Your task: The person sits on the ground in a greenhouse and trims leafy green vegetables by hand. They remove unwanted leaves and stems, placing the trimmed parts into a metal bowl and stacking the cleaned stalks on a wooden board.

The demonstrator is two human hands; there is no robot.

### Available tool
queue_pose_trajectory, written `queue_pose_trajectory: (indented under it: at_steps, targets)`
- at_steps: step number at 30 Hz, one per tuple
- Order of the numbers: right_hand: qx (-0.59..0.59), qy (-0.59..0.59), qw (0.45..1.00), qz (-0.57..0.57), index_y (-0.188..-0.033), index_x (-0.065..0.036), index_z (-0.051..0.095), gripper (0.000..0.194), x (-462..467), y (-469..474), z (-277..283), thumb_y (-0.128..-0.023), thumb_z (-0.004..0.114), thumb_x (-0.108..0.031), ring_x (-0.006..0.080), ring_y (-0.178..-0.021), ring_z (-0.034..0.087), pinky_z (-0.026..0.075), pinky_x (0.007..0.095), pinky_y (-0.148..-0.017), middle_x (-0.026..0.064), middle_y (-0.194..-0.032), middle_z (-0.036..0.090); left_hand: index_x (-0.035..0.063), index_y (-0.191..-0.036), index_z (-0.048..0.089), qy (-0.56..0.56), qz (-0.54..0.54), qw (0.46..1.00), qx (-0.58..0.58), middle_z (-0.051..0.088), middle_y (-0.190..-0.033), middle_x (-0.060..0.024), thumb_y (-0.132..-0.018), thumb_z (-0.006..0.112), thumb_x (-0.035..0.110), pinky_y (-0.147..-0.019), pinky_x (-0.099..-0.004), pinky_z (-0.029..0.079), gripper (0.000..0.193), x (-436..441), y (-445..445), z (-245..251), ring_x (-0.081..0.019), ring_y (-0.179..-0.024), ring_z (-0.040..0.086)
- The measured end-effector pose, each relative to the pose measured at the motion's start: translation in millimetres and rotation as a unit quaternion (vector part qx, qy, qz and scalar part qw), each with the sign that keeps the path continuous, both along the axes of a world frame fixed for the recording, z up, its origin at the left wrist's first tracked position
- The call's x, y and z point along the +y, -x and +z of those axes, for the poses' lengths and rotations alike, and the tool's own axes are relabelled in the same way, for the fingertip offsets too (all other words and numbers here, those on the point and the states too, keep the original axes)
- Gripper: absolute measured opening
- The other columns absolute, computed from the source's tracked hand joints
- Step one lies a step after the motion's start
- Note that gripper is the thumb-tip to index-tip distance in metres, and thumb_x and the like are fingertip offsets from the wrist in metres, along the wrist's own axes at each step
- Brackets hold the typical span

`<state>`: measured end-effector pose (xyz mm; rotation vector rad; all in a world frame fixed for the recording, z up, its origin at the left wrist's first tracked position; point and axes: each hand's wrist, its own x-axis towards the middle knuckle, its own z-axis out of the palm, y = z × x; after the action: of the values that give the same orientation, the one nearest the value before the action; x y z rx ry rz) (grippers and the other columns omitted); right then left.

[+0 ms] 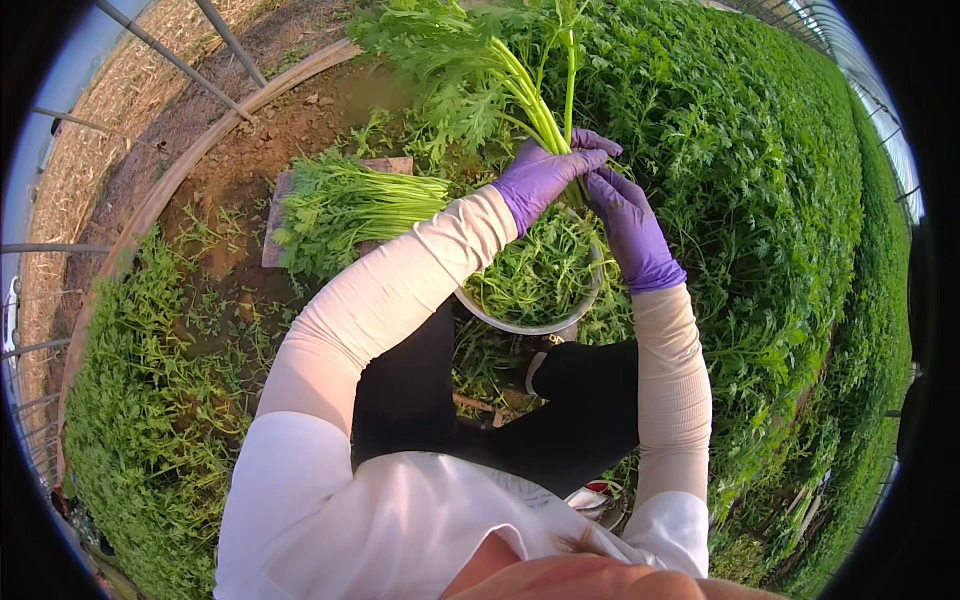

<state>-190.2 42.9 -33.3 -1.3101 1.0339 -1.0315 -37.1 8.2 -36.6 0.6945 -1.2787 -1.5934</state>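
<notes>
My left hand (pixel 541 178), in a purple glove, is closed around the stems of a bunch of leafy greens (pixel 536 109). The leaves spread upward and away from me; one stalk stands apart on the right. My right hand (pixel 628 229), gloved the same way, meets the left at the stems' lower ends. Its bent fingers pinch there, partly hidden. Below both hands sits a round metal basin (pixel 598 279) filled with loose leaves and trimmings (pixel 525 281). Left of it, a neat pile of greens (pixel 360 206) lies on a flat board (pixel 390 165), stems towards the basin.
Dense growing greens (pixel 757 165) fill the right side. More low plants (pixel 150 390) grow at left beside bare soil (pixel 247 165). A curved-looking wooden edge (pixel 157 184) and metal poles (pixel 176 60) border the bed. My bent legs (pixel 409 382) are near the basin.
</notes>
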Motion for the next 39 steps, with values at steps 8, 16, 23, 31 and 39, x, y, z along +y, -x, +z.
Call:
queue_pose_trajectory:
  at_steps: [8,16,23,31,39]
  targets:
    - [-0.076,-0.126,0.970,0.192,-0.126,-0.005,0.053,0.039,14.8,0.8,16.1,-0.094,0.062,-0.025,0.0153,-0.083,0.062,0.047,0.0255,-0.064,0.0055,-0.094,0.066,0.0054,-0.119,0.065,0.042,-0.214,0.974,-0.052,0.071,-0.104,-0.0090,-0.086,0.070,0.046,-0.059,-0.0283,0.057,0.053,12.5,-17.9,16.4,-0.0139,-0.077,0.068]
    - [-0.097,-0.126,0.985,0.070,-0.125,-0.007,0.048,0.031,14.9,-17.9,4.8,-0.099,0.055,-0.021,0.0073,-0.060,0.049,0.037,0.0208,-0.050,0.0015,-0.081,0.059,0.0040,-0.097,0.072,0.060,-0.061,0.920,-0.381,0.071,-0.075,-0.0109,-0.087,0.058,0.064,-0.061,-0.0333,0.053,0.063,12.8,-39.7,29.8,-0.0215,-0.068,0.068]
    - [-0.053,-0.110,0.991,0.048,-0.113,-0.008,0.056,0.024,11.4,-5.4,9.1,-0.099,0.055,-0.028,0.0019,-0.049,0.036,0.026,0.0179,-0.043,-0.0045,-0.070,0.049,0.0119,-0.111,0.053,0.404,0.358,0.765,-0.350,0.056,-0.105,-0.0047,-0.085,0.070,0.014,-0.065,-0.0293,0.052,0.031,7.5,-50.0,13.3,-0.0151,-0.072,0.061]
    - [-0.077,-0.146,0.984,0.067,-0.115,-0.005,0.057,0.027,20.5,-7.8,8.3,-0.099,0.055,-0.027,0.0020,-0.049,0.033,0.025,0.0173,-0.044,-0.0054,-0.072,0.049,0.0060,-0.100,0.058,0.281,0.343,0.846,-0.295,0.064,-0.079,-0.0041,-0.091,0.063,0.005,-0.066,-0.0253,0.051,0.011,-19.1,-47.0,7.6,-0.0090,-0.069,0.060]
    - [0.016,-0.123,0.992,0.033,-0.113,-0.006,0.059,0.025,24.5,-5.8,9.6,-0.099,0.056,-0.027,0.0018,-0.050,0.034,0.027,0.0172,-0.044,-0.0052,-0.071,0.049,0.0092,-0.099,0.065,0.313,0.286,0.841,-0.335,0.061,-0.076,-0.0046,-0.085,0.073,0.022,-0.064,-0.0278,0.049,0.020,-15.8,-34.5,-1.8,-0.0166,-0.066,0.060]
